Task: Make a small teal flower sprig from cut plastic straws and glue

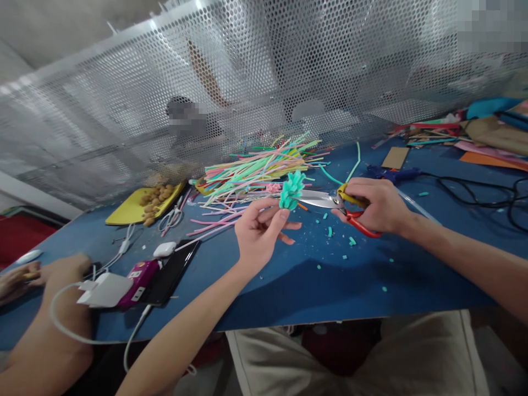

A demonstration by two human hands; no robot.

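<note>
My left hand (pixel 260 231) pinches a small teal pipe-cleaner piece (pixel 292 190), a fluffy, jagged cluster, upright between thumb and fingertips. Scissors (pixel 315 198) with one yellow and one red handle are in my right hand (pixel 375 206), fingers wrapped about the grips. Their silver blades point left, the tips beside or behind the teal cluster; whether they touch it I cannot tell. Teal clippings (pixel 352 241) lie scattered on the blue table (pixel 297 297) below. Behind my left hand a pink fluffy piece (pixel 273 188) shows in part.
Pastel pipe cleaners (pixel 264 165) lie heaped before a perforated metal screen (pixel 256 71). A blue glue gun (pixel 394 174) with black cable lies right. Left are a yellow tray (pixel 127 206) of round brown items, a phone (pixel 171 275), a white charger (pixel 108 290) and another person's arm (pixel 61 313).
</note>
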